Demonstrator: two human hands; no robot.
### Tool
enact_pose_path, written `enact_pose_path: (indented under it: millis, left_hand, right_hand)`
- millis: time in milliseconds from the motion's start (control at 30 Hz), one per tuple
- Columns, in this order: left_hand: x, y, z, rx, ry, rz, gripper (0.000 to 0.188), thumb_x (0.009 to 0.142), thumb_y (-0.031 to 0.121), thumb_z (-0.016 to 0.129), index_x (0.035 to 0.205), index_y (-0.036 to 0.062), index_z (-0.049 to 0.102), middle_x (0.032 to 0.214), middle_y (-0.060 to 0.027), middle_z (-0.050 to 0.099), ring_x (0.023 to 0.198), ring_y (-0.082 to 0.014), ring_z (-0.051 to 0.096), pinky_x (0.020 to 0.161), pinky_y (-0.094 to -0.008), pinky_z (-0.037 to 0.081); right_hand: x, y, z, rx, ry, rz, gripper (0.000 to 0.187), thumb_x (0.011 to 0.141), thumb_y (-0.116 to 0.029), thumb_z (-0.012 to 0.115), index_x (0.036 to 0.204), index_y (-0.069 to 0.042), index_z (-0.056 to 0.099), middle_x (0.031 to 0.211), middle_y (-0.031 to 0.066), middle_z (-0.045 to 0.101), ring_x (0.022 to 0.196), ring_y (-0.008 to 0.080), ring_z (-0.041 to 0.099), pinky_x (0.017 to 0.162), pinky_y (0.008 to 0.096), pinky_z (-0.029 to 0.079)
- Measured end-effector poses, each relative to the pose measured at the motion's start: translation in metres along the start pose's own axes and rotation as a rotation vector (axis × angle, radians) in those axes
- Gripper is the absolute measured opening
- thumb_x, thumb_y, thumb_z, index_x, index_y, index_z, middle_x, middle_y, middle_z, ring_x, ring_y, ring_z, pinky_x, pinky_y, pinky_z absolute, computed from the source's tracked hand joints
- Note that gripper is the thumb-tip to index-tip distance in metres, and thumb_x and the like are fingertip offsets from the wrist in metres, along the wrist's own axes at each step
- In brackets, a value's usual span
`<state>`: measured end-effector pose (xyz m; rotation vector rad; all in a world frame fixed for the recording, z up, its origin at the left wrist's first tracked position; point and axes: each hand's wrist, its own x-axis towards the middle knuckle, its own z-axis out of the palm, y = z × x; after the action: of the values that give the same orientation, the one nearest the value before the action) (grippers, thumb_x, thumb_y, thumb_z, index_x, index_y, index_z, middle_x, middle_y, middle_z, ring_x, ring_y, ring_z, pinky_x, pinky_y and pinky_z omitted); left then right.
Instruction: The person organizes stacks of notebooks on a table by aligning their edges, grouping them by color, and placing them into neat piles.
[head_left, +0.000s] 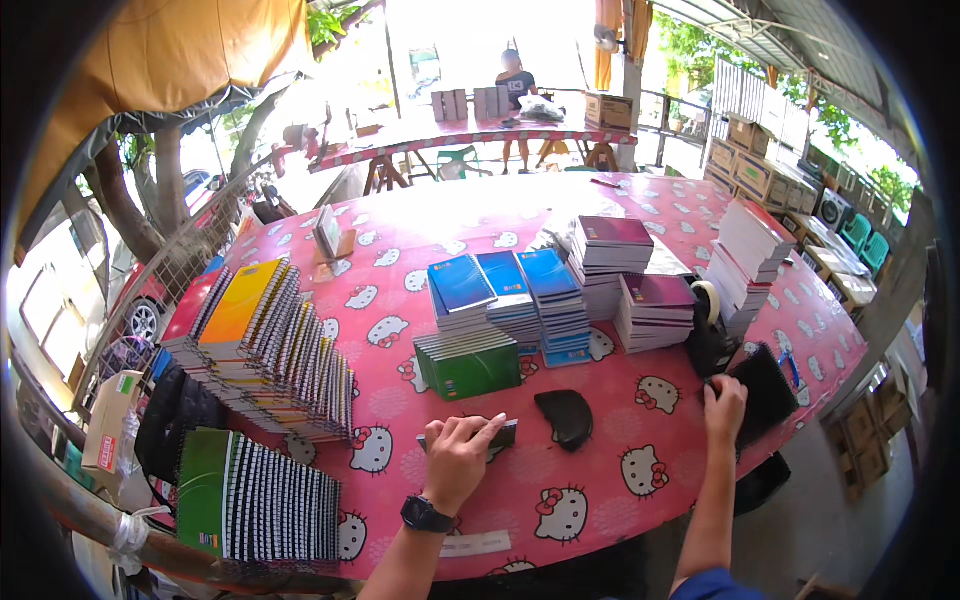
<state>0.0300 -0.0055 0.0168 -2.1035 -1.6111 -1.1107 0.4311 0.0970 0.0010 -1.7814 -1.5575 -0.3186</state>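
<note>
A person sits or stands at a pink table (604, 492), left hand (461, 458) bent over a small dark flat object (508, 437), right hand (726, 404) curled at the left edge of a black notebook (769, 402); whether either grip pinches cannot be told. A black case (566, 419) lies between the 2 hands, beyond it 3 blue notebook stacks (553, 285).

Glossy tablecloth (605, 500) (plastic-looking); black notebook (768, 400) matt; blue notebooks (463, 282) glossy.
</note>
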Motion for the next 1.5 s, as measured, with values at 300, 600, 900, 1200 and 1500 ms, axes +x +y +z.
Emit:
enact_pose_path:
  millis: [300, 600, 900, 1200, 1500]
  left_hand:
    - [0.0, -0.02, -0.007, -0.106, 0.051, -0.007, 0.024, 0.075, 0.003, 0.062, 0.094, 0.0149, 0.072, 0.084, 0.0032, 0.065, 0.078, -0.0153, 0.057, 0.072, -0.031, 0.038]
    - [-0.004, -0.025, -0.007, -0.195, 0.076, -0.074, 0.018, 0.076, 0.006, 0.064, 0.089, 0.015, 0.071, 0.084, 0.0039, 0.066, 0.078, -0.015, 0.058, 0.073, -0.0311, 0.038]
    - [-0.008, -0.028, -0.004, -0.248, 0.096, -0.079, 0.01, 0.073, 0.011, 0.068, 0.081, 0.016, 0.071, 0.079, 0.0044, 0.064, 0.076, -0.0144, 0.058, 0.072, -0.0299, 0.038]
    - [-0.009, -0.031, -0.003, -0.19, 0.061, -0.081, 0.015, 0.075, 0.015, 0.07, 0.089, 0.0146, 0.07, 0.081, 0.002, 0.065, 0.077, -0.0166, 0.057, 0.077, -0.0322, 0.037]
    - [-0.003, -0.025, -0.002, -0.23, 0.071, -0.087, 0.012, 0.074, 0.014, 0.07, 0.087, 0.0144, 0.07, 0.08, 0.0018, 0.064, 0.077, -0.0165, 0.056, 0.077, -0.0323, 0.037]
  right_hand:
    - [-0.015, 0.033, 0.02, -0.067, -0.242, -0.027, 0.029, 0.067, -0.011, 0.075, 0.09, -0.004, 0.058, 0.094, 0.0117, 0.056, 0.094, 0.0324, 0.053, 0.08, 0.0405, 0.045]
    - [-0.006, 0.018, -0.001, -0.093, -0.294, -0.061, 0.021, 0.071, -0.007, 0.071, 0.086, -0.001, 0.059, 0.086, 0.0143, 0.058, 0.084, 0.0327, 0.059, 0.075, 0.0407, 0.047]
    - [0.031, -0.004, 0.004, -0.111, -0.292, -0.14, 0.012, 0.08, -0.007, 0.062, 0.09, -0.002, 0.058, 0.086, 0.015, 0.061, 0.083, 0.0341, 0.059, 0.073, 0.0417, 0.046]
    - [-0.023, -0.199, 0.01, 0.817, -0.881, -0.237, 0.025, 0.082, -0.005, 0.063, 0.106, -0.005, 0.063, 0.092, 0.0096, 0.062, 0.08, 0.0192, 0.061, 0.072, 0.0292, 0.049]
    - [-0.051, -0.223, 0.033, 0.936, -0.807, -0.479, 0.023, 0.073, 0.0, 0.07, 0.095, -0.005, 0.068, 0.085, 0.0025, 0.057, 0.072, 0.0083, 0.056, 0.06, 0.0225, 0.045]
